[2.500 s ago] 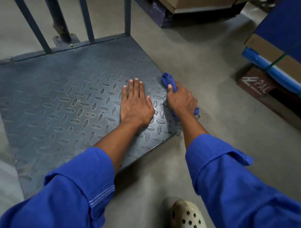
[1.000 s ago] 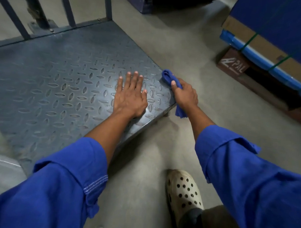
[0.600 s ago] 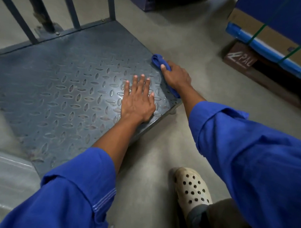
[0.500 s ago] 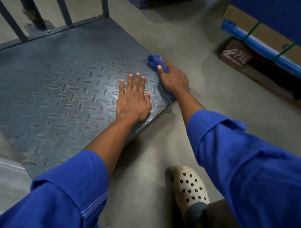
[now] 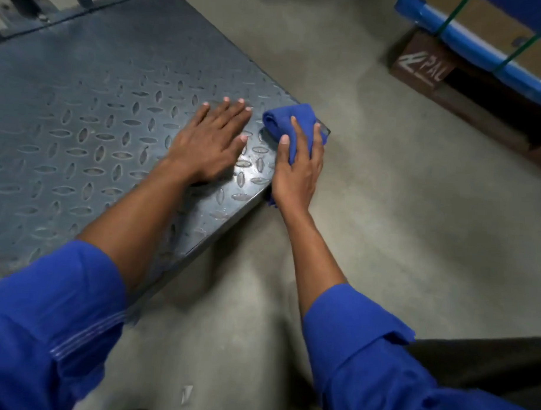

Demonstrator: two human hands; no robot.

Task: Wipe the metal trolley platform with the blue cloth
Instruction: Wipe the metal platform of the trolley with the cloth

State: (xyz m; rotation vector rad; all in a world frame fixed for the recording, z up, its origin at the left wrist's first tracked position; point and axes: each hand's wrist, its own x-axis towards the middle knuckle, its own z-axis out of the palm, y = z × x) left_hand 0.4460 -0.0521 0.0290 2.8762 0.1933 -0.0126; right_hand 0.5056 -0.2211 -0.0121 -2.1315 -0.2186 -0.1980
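two hands on trolley platform [image 5: 82,112]. left hand [image 5: 211,144] flat, fingers spread, holds nothing. right hand [image 5: 298,169] closed on blue cloth [image 5: 292,121] at platform corner. cloth soft, light, bunches up; press palm on middle.

Left of the flat left hand [image 5: 211,141], the grey diamond-tread metal trolley platform [image 5: 91,112] lay bare up to its rear rail; the cloth-gripping right hand [image 5: 296,169] blocked its corner

right hand [image 5: 298,172] grips blue cloth [image 5: 292,122] | platform [image 5: 82,112] corner
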